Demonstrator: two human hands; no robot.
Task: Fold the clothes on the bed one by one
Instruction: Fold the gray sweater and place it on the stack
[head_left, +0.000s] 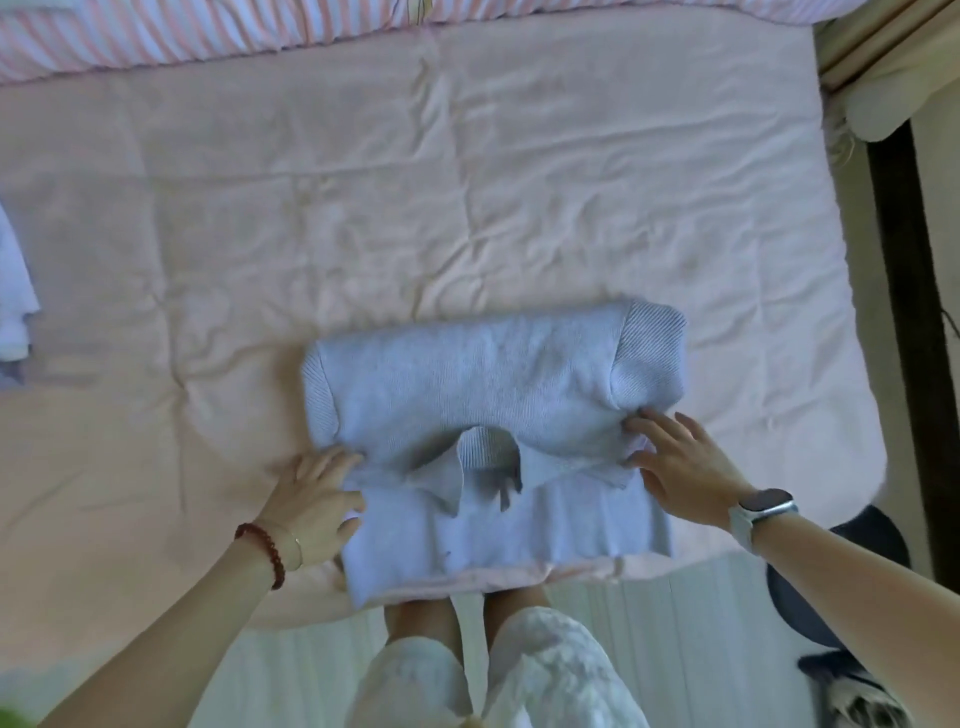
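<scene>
A pale blue-grey knitted sweater (483, 395) lies partly folded near the front edge of the bed, its far half doubled over the near half and its ribbed collar showing in the middle. My left hand (317, 499) holds the sweater's left edge at the fold, fingers curled into the knit. My right hand (675, 462) touches the right edge at the fold, fingers spread and fairly straight. A red bead bracelet is on the left wrist, a watch on the right.
The pink quilted bed cover (363, 208) stretches wide behind the sweater. A striped pink and white duvet (156, 36) lies along the far side. Another pale garment (13, 291) sits at the left edge. A dark post (904, 312) stands right of the bed.
</scene>
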